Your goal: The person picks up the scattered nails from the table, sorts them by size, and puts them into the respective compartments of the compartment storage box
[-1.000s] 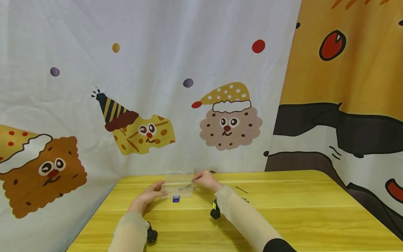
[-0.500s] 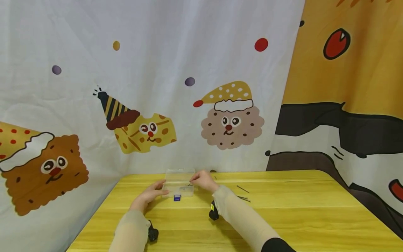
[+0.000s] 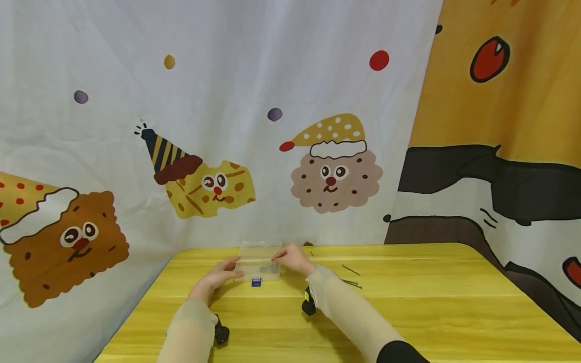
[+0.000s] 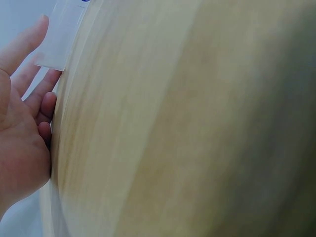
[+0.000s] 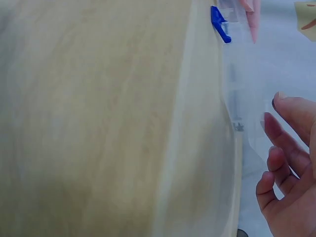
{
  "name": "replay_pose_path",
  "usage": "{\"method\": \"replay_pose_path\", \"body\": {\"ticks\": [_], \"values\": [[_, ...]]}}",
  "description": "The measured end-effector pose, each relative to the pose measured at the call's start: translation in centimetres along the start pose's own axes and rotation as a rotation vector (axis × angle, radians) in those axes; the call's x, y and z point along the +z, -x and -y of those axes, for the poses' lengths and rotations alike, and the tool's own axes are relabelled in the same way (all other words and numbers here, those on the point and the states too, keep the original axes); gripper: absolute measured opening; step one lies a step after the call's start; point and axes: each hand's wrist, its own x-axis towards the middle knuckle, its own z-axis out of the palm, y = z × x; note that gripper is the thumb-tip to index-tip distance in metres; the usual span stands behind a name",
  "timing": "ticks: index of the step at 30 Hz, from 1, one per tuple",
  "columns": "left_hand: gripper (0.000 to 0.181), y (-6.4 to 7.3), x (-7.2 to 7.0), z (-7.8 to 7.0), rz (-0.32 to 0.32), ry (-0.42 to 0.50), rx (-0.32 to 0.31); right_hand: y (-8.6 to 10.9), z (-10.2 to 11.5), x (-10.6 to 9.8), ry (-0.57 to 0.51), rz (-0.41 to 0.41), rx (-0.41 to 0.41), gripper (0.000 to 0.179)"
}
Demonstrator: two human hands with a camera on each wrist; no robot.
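Observation:
A clear plastic box (image 3: 245, 277) stands with its lid (image 3: 260, 250) raised at the back of the table. My left hand (image 3: 221, 275) holds the box's left end, thumb at the front, fingers behind; the left wrist view shows the box corner (image 4: 52, 54) between them. My right hand (image 3: 294, 258) is over the box's right end. A small dark end (image 5: 274, 103), apparently of a nail, shows at the thumb tip; the rest is hidden. Grey metal pieces (image 3: 269, 269) lie inside the box. A blue latch (image 3: 256, 282) is on its front.
Several loose dark nails lie on the wooden table (image 3: 431, 297) right of the box, among them a nail (image 3: 351, 269) beyond my right forearm. A tiny dark piece (image 3: 311, 254) lies near the back edge. Behind the table hangs a printed curtain (image 3: 268, 212).
The nail in my right hand, earlier slanting visibly into the box, now barely shows at the fingertips. My left hand keeps its place on the box. The head view has shifted slightly.

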Motion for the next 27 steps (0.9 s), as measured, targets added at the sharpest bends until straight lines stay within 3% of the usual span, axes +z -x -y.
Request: {"method": "replay_pose_path", "body": {"ticks": [10, 15, 27], "values": [[0.075, -0.2, 0.0, 0.0, 0.000, 0.014, -0.024, 2.8, 0.4, -4.4, -0.058, -0.024, 0.016, 0.022], [0.076, 0.1, -0.2, -0.1, 0.000, -0.003, -0.032, 4.8, -0.5, -6.8, -0.064, -0.012, 0.064, 0.026], [0.078, 0.1, -0.1, -0.5, 0.019, -0.002, -0.031, 9.2, -3.3, -10.9, -0.144, -0.102, 0.138, 0.025]]}}
